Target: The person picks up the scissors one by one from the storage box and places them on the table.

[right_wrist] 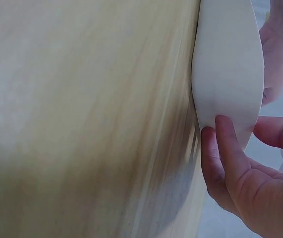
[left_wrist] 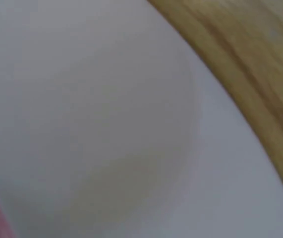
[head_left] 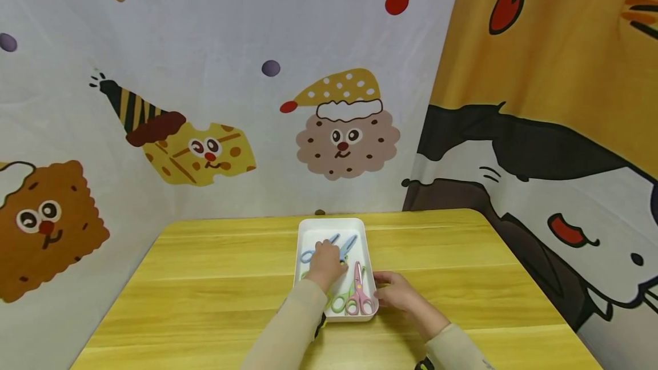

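A white tray (head_left: 331, 223) holds several pairs of scissors. My left hand (head_left: 326, 264) reaches down into it from above, over the middle. Right beside its fingers lie the blue scissors (head_left: 348, 246); the hand covers their lower part, and its fingertips are hidden. Another blue pair with a round handle (head_left: 307, 256) shows to the hand's left. Nearer the front lie pink scissors (head_left: 358, 293) and green-handled scissors (head_left: 339, 302). My right hand (head_left: 396, 292) holds the tray's right side, fingers on the outer wall (right_wrist: 228, 64) and thumb at the rim.
The tray stands on a yellow wood-grain table (head_left: 221, 278), with table surface on both sides. Behind the table hangs a white cloth (head_left: 216, 27) with cartoon prints. An orange cartoon cloth (head_left: 560, 61) hangs at the right.
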The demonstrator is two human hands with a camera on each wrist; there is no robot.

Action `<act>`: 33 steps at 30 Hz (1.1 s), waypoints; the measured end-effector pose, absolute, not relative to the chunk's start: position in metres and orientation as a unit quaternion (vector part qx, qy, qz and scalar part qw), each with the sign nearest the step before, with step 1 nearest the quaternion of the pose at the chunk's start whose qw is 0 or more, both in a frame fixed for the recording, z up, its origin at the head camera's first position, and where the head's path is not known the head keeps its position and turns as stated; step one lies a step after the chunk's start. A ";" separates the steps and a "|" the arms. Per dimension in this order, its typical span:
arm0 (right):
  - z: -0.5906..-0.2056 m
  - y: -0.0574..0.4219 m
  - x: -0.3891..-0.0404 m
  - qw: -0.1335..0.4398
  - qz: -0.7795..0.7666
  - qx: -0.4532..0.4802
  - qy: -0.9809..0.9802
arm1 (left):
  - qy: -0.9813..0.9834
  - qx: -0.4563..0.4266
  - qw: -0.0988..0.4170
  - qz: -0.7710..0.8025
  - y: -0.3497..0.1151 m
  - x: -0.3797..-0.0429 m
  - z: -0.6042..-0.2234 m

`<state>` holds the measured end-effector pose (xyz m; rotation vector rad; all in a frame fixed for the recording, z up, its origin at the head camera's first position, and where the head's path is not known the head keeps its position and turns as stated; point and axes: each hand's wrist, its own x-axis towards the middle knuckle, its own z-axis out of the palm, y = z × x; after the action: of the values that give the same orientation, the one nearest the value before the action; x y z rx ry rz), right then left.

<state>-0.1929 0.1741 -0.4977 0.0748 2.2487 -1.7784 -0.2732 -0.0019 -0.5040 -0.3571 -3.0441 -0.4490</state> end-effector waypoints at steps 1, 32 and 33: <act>-0.498 0.174 -0.193 0.137 -0.614 0.024 0.777 | -0.982 -0.113 0.021 -0.149 -0.002 -0.273 -0.504; -0.497 0.173 -0.191 0.142 -0.619 0.009 0.772 | -0.971 -0.066 0.037 -0.226 -0.022 -0.273 -0.496; -0.497 0.174 -0.191 0.143 -0.620 0.006 0.771 | -0.970 -0.066 0.035 -0.231 -0.024 -0.273 -0.496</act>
<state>-0.1911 0.1737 -0.4966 0.0174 2.2245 -1.7878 -0.2730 -0.0237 -0.4959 -0.2030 -2.9812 -0.7092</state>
